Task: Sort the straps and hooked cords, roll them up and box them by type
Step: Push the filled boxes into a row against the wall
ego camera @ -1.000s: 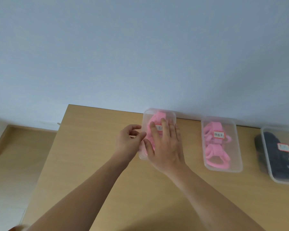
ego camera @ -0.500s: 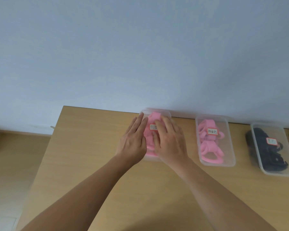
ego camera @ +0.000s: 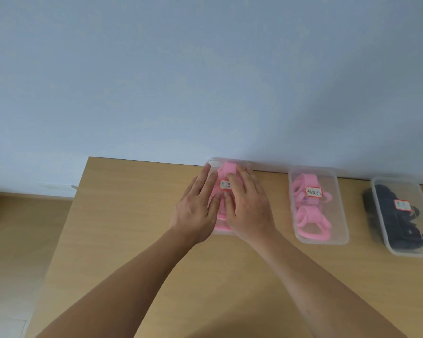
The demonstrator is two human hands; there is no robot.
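Both grips are flat, holding nothing: left hand [ego camera: 197, 208] and right hand [ego camera: 248, 208] press the lid of the leftmost box [ego camera: 230, 164] of pink straps [ego camera: 227, 170]. Its long axis runs 6 to 12 o'clock under my palms, both hands equally near, on the counter [ego camera: 132, 215].

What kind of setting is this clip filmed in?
Probably a plain indoor room, home or office: a bare wooden table set against a pale blue wall, with labelled clear plastic boxes lined up along the back edge.
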